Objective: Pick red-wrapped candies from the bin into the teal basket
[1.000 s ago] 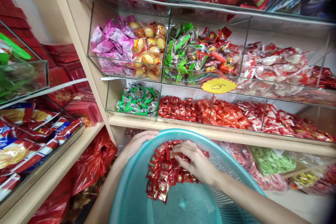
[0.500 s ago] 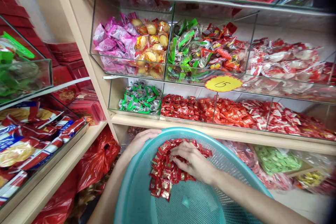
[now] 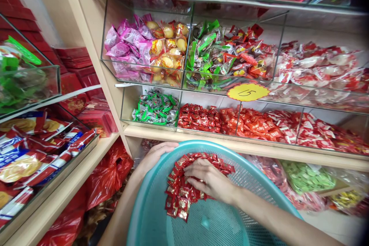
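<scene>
A teal plastic basket [image 3: 205,223] with mesh walls sits in front of me, below the shelf edge. My left hand [image 3: 158,154] grips its far left rim, fingers over the edge. Inside the basket lies a heap of small red-wrapped candies [image 3: 179,200] with gold print. My right hand [image 3: 206,178] reaches into this heap from the right, its fingers curled together round some of the candies. The fingertips are partly hidden among the wrappers, so how many it holds does not show.
Clear bins ahead hold green-wrapped candies [image 3: 155,107], red candies [image 3: 200,117] and bagged sweets [image 3: 129,48]. A yellow tag [image 3: 248,92] reading 15 hangs there. Packaged snacks [image 3: 31,150] fill a left shelf; a red plastic bag [image 3: 109,173] is below. Green packets [image 3: 307,177] lie low at right.
My right hand has shifted slightly left in the candies, fingers more curled. The left hand stays on the rim. The whole view has drifted a little.
</scene>
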